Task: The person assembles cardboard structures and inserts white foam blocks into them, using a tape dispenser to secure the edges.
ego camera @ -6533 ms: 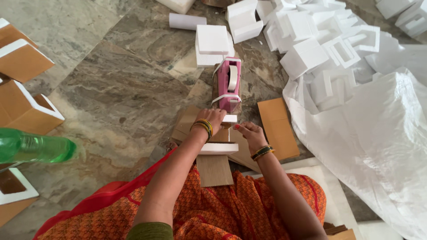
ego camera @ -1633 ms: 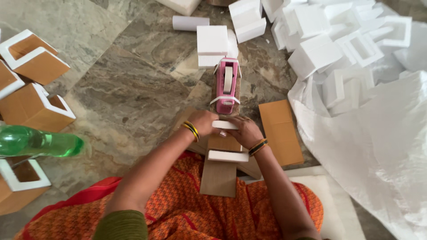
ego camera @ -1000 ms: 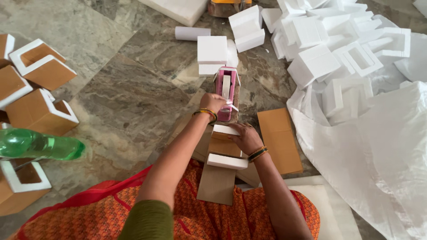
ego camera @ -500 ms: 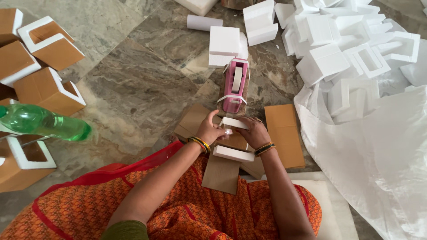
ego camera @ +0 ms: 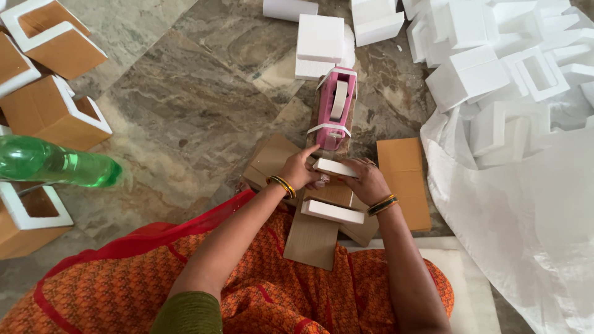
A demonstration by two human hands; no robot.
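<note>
Left hand [ego camera: 301, 171], right hand [ego camera: 365, 179] gripping foam strip [ego camera: 335, 167] (white), pink tape dispenser [ego camera: 335, 109] beyond

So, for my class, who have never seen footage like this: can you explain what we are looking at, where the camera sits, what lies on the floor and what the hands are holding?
There is no machine here. A person sits on a stone floor, and the single camera is worn on their head, looking down at their own arms and lap.

The left hand and the right hand together grip a white foam strip at the far end of a folded brown cardboard piece. A second foam strip sits across that cardboard, nearer the person.

Just beyond the hands stands a pink tape dispenser. A flat cardboard sheet lies to the right. White foam blocks are heaped at the upper right, above a white plastic sheet. At the left are cardboard boxes edged with foam and a green plastic bottle.
</note>
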